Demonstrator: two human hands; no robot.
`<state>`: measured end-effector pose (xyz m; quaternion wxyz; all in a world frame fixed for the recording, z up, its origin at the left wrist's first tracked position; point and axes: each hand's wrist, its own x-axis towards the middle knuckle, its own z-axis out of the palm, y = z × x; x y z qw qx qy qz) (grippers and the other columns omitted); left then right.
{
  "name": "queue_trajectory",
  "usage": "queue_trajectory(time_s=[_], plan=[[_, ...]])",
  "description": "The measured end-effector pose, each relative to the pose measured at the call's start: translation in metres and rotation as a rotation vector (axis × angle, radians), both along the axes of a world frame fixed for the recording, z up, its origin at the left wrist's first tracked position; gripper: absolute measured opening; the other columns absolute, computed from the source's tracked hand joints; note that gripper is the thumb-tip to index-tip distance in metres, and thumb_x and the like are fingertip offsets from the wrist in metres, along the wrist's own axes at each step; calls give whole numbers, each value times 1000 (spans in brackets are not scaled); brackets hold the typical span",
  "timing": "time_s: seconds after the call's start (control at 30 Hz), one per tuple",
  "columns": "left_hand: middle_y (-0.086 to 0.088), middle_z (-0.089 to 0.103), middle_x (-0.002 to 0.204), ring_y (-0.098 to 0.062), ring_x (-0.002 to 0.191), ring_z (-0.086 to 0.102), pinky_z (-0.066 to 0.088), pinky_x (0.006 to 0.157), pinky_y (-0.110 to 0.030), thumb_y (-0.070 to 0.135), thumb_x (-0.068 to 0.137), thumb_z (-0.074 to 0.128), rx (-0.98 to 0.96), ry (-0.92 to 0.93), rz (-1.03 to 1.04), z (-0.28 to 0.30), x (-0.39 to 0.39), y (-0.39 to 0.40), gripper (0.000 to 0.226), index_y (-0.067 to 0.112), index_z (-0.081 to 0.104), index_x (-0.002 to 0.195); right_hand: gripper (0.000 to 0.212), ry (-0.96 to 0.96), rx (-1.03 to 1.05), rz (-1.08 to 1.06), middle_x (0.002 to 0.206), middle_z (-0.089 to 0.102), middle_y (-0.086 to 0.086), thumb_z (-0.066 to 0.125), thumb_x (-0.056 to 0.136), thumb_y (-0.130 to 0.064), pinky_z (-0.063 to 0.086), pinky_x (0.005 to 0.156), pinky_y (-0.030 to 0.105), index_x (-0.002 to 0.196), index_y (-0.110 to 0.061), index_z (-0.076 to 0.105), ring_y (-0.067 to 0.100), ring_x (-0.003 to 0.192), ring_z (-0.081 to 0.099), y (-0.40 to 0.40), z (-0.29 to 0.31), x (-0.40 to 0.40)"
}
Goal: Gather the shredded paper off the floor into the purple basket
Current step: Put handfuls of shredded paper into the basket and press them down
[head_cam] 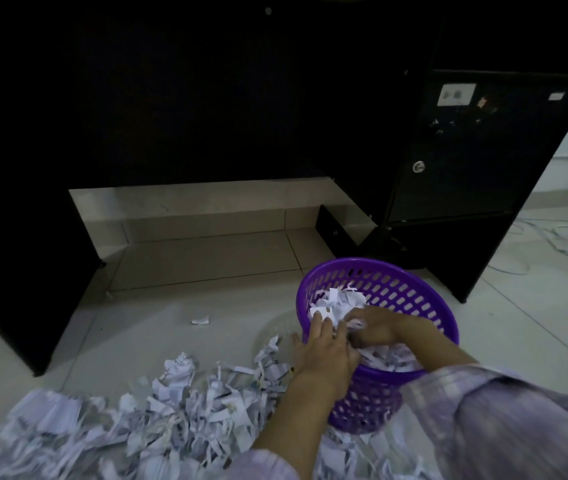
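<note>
The purple basket (410,289) stands on the tiled floor right of centre, partly filled with white shredded paper. Both hands are over its near rim. My left hand (324,348) and my right hand (379,327) together press a clump of shredded paper (338,301) inside the basket. A large heap of shredded paper (157,414) covers the floor at lower left and spreads around the basket's base. One small scrap (201,319) lies apart, farther out on the floor.
A dark desk (171,98) looms ahead with a low gap under it. Its dark cabinet (466,168) stands just behind the basket. White cables (552,244) trail on the floor at right.
</note>
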<state>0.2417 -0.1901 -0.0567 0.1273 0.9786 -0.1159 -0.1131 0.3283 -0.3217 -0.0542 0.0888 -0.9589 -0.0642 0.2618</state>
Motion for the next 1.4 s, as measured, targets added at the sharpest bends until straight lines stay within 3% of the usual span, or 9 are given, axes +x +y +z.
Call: queue_trajectory(time_s=[0.17,0.27,0.37,0.57,0.93,1.03,1.17,1.3,1.4], plan=[[0,6,160,-23,147,-12,-2,114,-59,32,103,23,-84,36,-57,4,3,8,54,15,12,152,58,-40,-19,47,160,16,7,47,98,-38,20,115,30,151,-30,24,25,147,16,0,50,-19],[-6,33,148,-26,144,15,11,113,-56,32,101,32,-146,-60,-69,13,3,14,44,13,39,139,50,-186,2,47,156,29,7,50,98,-33,24,115,31,146,-26,38,25,143,26,-4,59,-20],[-10,56,122,-29,117,50,38,95,-41,28,96,42,-184,-237,-44,21,0,24,30,9,56,116,35,-381,75,28,139,50,7,56,92,-30,41,104,37,127,-28,60,24,125,49,-7,62,-30],[-8,61,119,-28,109,57,48,89,-38,23,93,45,-353,-306,88,22,-29,64,29,14,60,116,18,-534,304,41,98,62,-8,56,95,-21,42,79,21,105,-21,70,9,84,56,16,72,-83],[-3,55,131,-21,117,55,44,92,-25,26,98,45,-286,-93,365,-76,-173,188,31,14,58,124,17,-83,420,103,112,66,1,58,94,-15,40,81,8,106,-10,69,11,109,58,93,-28,-203],[-4,55,130,-21,119,52,41,97,-26,26,97,47,-296,-38,441,-114,-224,223,34,12,57,126,26,9,358,206,123,58,3,60,92,-25,45,91,21,116,-16,62,15,110,54,121,-75,-248],[-14,62,121,-28,118,51,47,98,-41,30,83,51,-312,-164,482,-152,-277,254,45,8,62,120,76,227,268,343,150,28,1,65,84,-52,39,103,30,146,-24,31,20,133,39,157,-109,-304],[-22,44,141,-39,133,39,35,105,-51,51,78,39,-210,-178,664,-164,-313,263,70,4,58,127,108,290,283,379,161,-12,-2,71,75,-58,25,115,48,154,-32,1,27,148,9,199,-127,-345],[-15,39,146,-30,137,34,30,111,-36,43,87,43,-384,-116,757,-169,-328,266,63,3,46,136,114,235,261,394,156,-29,-6,74,74,-54,14,115,61,151,-39,-9,28,148,-9,236,-143,-368]])
